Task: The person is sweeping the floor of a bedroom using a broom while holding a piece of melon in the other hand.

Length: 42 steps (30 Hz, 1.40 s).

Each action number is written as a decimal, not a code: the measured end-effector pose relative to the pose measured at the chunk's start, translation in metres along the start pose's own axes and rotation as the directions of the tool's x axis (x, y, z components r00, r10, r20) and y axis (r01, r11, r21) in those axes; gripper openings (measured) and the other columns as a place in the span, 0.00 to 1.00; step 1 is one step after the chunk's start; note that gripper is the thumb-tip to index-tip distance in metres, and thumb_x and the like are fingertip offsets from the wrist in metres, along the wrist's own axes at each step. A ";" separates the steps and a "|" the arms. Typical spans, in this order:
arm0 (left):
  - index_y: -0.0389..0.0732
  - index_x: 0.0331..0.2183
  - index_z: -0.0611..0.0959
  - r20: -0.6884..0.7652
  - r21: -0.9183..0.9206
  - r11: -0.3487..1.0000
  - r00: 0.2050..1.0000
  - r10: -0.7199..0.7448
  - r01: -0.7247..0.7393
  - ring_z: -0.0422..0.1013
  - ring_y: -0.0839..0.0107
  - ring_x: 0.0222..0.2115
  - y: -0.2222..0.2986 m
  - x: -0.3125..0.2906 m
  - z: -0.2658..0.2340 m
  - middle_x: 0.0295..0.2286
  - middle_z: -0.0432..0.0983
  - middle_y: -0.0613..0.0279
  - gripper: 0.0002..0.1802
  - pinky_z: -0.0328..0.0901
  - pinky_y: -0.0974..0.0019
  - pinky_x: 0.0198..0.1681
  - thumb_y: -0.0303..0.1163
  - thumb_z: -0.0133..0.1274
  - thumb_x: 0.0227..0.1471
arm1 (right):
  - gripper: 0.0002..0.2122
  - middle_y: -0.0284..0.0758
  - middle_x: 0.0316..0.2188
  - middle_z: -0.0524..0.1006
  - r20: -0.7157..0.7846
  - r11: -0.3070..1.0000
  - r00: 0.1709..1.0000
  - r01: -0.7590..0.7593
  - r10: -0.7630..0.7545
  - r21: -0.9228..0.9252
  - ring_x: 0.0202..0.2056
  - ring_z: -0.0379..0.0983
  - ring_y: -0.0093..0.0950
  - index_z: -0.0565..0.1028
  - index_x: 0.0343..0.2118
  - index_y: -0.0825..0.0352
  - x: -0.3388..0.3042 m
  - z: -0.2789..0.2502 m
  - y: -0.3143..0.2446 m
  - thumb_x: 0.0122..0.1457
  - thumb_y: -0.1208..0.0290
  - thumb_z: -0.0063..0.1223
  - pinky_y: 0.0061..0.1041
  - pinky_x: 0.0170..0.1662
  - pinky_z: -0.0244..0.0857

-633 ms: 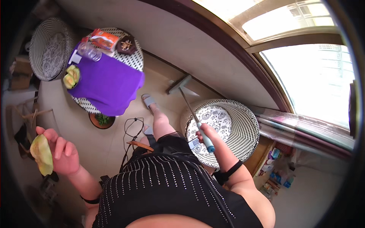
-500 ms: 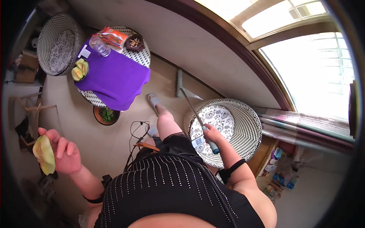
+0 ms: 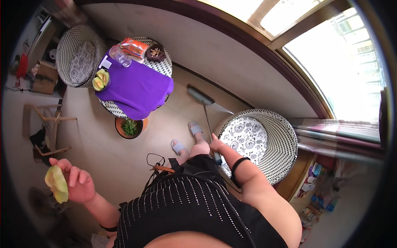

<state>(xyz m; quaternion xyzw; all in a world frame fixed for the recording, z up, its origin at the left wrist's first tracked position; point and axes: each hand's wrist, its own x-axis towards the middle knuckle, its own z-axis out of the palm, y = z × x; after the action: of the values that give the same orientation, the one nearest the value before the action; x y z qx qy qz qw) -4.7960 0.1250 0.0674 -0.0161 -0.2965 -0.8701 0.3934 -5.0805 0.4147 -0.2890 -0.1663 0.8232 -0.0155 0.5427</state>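
Observation:
My left hand (image 3: 80,186), raised at the left, pinches a slice of pale green melon (image 3: 57,184) at its edge, with the other fingers curled loosely. My right hand (image 3: 215,144) is wrapped around the handle of a long-handled broom (image 3: 201,96). Its thin shaft runs away from me to a wide grey-green head on the floor near the wall, and the grip end pokes out below my fist. Whether the head has bristles cannot be made out.
A round woven table (image 3: 111,108) under a purple cloth (image 3: 136,87) carries melon pieces (image 3: 101,79), a clear jar (image 3: 120,57), an orange packet (image 3: 134,47) and a dark ashtray (image 3: 155,53). A potted plant (image 3: 130,127) stands beside it. Woven chairs (image 3: 281,144) flank the space; a cable (image 3: 155,159) hangs near my legs.
The broom's head has turned from lengthwise to crosswise, and my right hand has drawn inward with the handle. My feet now stand closer together. The melon slice stays in my left hand.

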 end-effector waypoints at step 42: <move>0.42 0.52 0.53 -0.041 0.010 0.989 0.988 -0.150 0.150 0.62 0.65 0.29 -0.124 0.144 0.015 0.46 0.56 0.59 0.28 0.57 0.59 0.34 0.41 0.34 0.49 | 0.32 0.42 0.29 0.69 0.114 0.790 0.912 0.273 -0.394 0.550 0.14 0.66 0.24 0.48 0.53 0.64 0.054 -0.221 -0.047 0.40 0.78 0.39 0.23 0.19 0.63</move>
<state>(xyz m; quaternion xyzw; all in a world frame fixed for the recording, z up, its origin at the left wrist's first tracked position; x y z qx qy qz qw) -4.9843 0.0994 0.0551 0.0262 -0.2948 -0.8954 0.3327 -5.2860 0.3199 -0.2370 -0.1567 0.6789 -0.3157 0.6441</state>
